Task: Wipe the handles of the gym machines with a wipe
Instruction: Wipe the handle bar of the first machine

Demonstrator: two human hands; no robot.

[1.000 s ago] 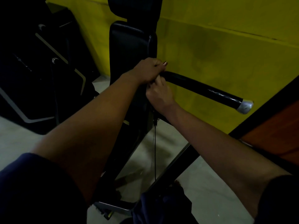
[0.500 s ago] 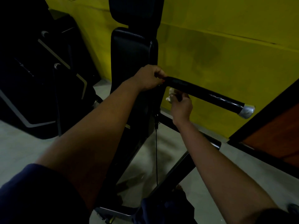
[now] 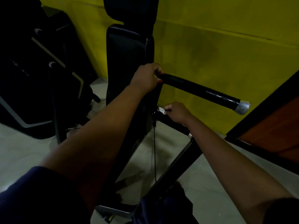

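A person's two bare arms reached forward in a dim gym with a yellow wall [image 3: 218,50]. The left hand [image 3: 146,77] gripped the near end of a black handle [image 3: 199,91], which slanted down to the right and ended in a silver cap [image 3: 242,107]. Below it, the right hand [image 3: 177,111] pinched a small white wipe [image 3: 162,110] against a lower black bar [image 3: 174,123]. A black pad [image 3: 129,62] stood upright behind the hands.
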